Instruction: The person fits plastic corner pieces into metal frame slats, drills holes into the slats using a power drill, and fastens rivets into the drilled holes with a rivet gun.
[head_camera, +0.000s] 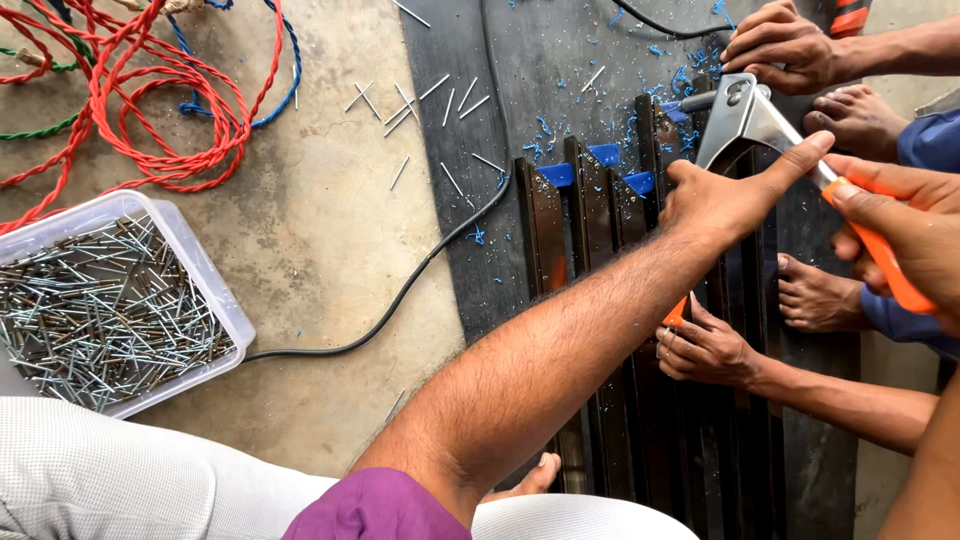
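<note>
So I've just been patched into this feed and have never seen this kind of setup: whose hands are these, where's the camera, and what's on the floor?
The single picture comes from a camera on the worker's head, looking down. No machine here, only bare hands. The wearer's left hand rests on the metal head of a hand riveter; the right hand grips its orange handle. They work over dark metal strips with blue spacers, lying on a black mat strewn with blue shavings. A second person's hands steady the strips. On the concrete to the left are a clear plastic tub of rivets, loose rivet pins, a black cable and coiled red cord.
</note>
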